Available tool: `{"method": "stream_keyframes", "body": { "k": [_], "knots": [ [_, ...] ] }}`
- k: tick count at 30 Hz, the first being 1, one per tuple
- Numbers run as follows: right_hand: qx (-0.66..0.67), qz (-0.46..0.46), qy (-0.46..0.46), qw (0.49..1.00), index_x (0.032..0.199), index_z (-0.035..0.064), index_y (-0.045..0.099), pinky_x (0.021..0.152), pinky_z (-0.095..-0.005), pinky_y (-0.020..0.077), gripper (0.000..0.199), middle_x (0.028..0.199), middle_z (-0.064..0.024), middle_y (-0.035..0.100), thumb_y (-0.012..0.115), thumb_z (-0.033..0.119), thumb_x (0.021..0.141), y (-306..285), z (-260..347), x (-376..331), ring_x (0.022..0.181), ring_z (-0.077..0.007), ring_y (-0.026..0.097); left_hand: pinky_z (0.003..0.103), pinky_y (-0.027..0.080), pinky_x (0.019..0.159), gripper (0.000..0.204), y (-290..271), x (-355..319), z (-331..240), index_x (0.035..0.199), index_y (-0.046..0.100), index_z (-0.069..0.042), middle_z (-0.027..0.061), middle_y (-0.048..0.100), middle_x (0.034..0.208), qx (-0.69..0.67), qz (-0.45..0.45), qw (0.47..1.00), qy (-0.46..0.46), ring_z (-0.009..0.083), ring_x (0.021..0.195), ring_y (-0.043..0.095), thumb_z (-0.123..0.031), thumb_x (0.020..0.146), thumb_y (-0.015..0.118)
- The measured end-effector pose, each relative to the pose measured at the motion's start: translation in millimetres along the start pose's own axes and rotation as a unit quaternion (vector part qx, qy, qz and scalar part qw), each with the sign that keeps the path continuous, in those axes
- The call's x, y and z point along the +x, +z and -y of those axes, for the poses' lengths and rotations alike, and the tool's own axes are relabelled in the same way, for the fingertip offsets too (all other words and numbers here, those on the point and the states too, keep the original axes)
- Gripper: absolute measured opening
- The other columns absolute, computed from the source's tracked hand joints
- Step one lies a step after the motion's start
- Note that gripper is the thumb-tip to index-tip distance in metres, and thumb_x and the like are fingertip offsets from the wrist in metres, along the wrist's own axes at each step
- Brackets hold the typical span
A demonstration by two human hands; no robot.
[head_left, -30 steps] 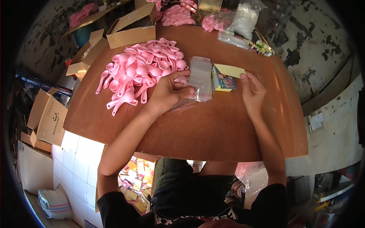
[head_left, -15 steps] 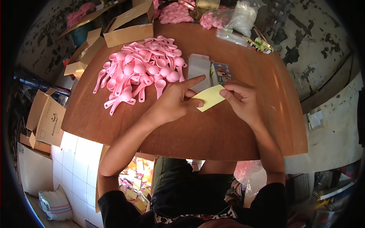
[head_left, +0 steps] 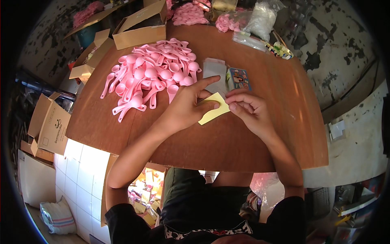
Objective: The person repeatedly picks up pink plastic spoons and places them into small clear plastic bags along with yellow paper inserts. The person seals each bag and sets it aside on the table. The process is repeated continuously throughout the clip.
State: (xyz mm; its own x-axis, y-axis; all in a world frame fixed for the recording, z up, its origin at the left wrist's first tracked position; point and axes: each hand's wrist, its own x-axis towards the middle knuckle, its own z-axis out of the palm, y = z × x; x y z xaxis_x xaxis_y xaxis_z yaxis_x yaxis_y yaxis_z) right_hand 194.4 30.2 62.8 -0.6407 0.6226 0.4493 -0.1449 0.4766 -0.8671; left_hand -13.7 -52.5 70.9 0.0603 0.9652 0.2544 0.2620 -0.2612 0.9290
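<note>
A small yellow paper card [head_left: 213,114] is held above the table, tilted, in front of my body. My left hand [head_left: 185,106] grips it with the thumb on top, index finger stretched out past it; its other fingers are partly hidden. At the card's right edge, my right hand [head_left: 254,114] has its thumb and fingertips pinched together. Just beyond the hands lie clear plastic sleeves [head_left: 214,68] and a stack of colourful blue printed cards [head_left: 239,78]. To the left of my left hand is a large heap of pink plastic measuring spoons [head_left: 152,73].
The brown wooden table [head_left: 195,150] has a curved far edge. Open cardboard boxes [head_left: 140,34] stand at its far left. Bagged white material [head_left: 262,20] and pink pieces [head_left: 189,14] lie along the back. Below the near edge sits a box of small colourful packets [head_left: 146,189].
The yellow card has shifted slightly left and turned between my hands. My right hand has moved a little left and lower, its fingers more curled. The spoons stay put.
</note>
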Motion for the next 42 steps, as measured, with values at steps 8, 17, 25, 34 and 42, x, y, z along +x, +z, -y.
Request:
{"method": "stream_keyframes", "body": {
  "k": [8,17,25,34,42],
  "knots": [
    [0.028,0.052,0.067,0.996,0.110,-0.0061,0.066,0.084,-0.0268,0.0558,0.019,0.098,-0.0081,0.067,0.064,0.004,0.094,4.2,2.8,-1.3,0.092,-0.0135,0.067,0.025,0.053,0.079,0.036,4.3,0.4,5.8,0.127,0.062,0.004,0.0107,0.073,0.100,0.044,-0.036,0.991,0.119,0.0092,0.090,0.064,-0.006,0.092,0.067],
    [-0.082,0.102,0.025,0.991,0.112,-0.0028,0.065,0.079,-0.0293,0.0577,0.026,0.105,-0.0086,0.065,0.071,0.004,0.088,4.3,30.2,6.3,0.096,-0.0156,0.066,0.029,0.055,0.078,0.020,6.7,2.1,-17.5,0.107,0.071,0.003,0.0129,0.068,0.105,0.090,-0.059,0.976,0.189,0.0156,0.092,0.066,-0.012,0.096,0.064],
    [-0.239,0.112,0.014,0.964,0.097,-0.0020,0.071,0.066,-0.0278,0.0540,0.015,0.081,-0.0070,0.069,0.073,0.006,0.086,21.2,48.0,16.1,0.074,-0.0129,0.066,0.030,0.053,0.083,0.025,6.9,-1.0,-27.9,0.113,0.070,-0.001,0.0144,0.062,0.112,0.039,-0.079,0.973,0.213,0.0195,0.097,0.065,-0.016,0.094,0.067],
    [0.027,0.203,0.110,0.973,0.110,0.0056,0.071,0.067,-0.0248,0.0523,0.021,0.086,-0.0028,0.070,0.069,0.017,0.093,22.7,28.1,38.7,0.074,-0.0081,0.064,0.028,0.049,0.082,0.049,-0.6,-91.5,-11.2,0.132,0.055,0.001,0.0093,0.069,0.101,0.098,-0.049,0.990,-0.087,0.0095,0.091,0.058,-0.011,0.089,0.073],
    [-0.294,0.170,-0.123,0.933,0.114,0.0103,0.070,0.080,-0.0335,0.0523,0.034,0.103,-0.0065,0.065,0.071,0.005,0.081,74.4,-45.5,85.2,0.090,-0.0202,0.064,0.025,0.046,0.089,0.048,-5.4,-113.6,9.4,0.134,0.052,0.002,0.0062,0.064,0.115,-0.043,-0.084,0.995,-0.045,0.0075,0.104,0.055,-0.005,0.090,0.071]
  ]
}}
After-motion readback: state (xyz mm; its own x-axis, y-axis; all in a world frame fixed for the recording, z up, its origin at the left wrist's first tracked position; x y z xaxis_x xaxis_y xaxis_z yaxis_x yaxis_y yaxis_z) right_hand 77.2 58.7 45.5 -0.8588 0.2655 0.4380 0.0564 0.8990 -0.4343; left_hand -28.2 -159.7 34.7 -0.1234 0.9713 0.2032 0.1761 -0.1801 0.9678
